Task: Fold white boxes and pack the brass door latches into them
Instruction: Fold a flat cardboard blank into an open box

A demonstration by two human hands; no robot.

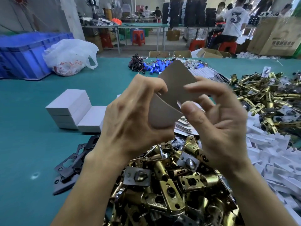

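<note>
Both hands are up over the latch pile (pixel 162 185), working one cardboard blank (pixel 175 82) in the air above it. The blank is not touching the pile.

Left hand (pixel 130 115): fingers curled, clamped on the blank's left edge and lower flap. Right hand (pixel 216 121): thumb pressed on the near face, fingers curled round the right side (motion-blurred, so exact contact of the index finger is unclear). The blank shows its grey-brown side and is bent into curves, partly folded, no box shape yet.

Landmark = latch pile, near centre of the green table (pixel 32 144):
- folded boxes (pixel 73 110): white, closed, stacked behind-left of the pile, well apart from it
- dark plates (pixel 71 163): flat metal, just left of the pile, touching its edge
- white card pieces (pixel 268 152): loose heap right of the pile, running into it
- second heap of latches (pixel 268 98): behind-right
- blue cylinders (pixel 154 67): wired, far behind the pile
- plastic bag (pixel 70 56) and blue crate (pixel 24 53): far behind-left

No latch in either hand.
</note>
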